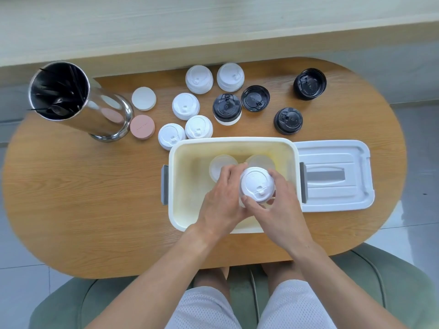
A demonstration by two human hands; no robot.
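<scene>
Both hands grip one white cup with a white plastic sip lid (257, 186). The left hand (219, 205) curls its fingers round the cup's left side, and the right hand (279, 210) wraps its right and near side. The cup is within the cream rectangular plastic bin (183, 176), towards its right wall. Behind it in the bin stand a pale-lidded cup (219, 163) and a second pale-lidded cup (261, 160). The bin sits on the oval wooden desk (83, 198), with a pale grey bin lid (332, 150) just beside it.

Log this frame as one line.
left hand + right hand grip white-lidded cup | over cream bin | two cups inside | bin lid beside it
</scene>
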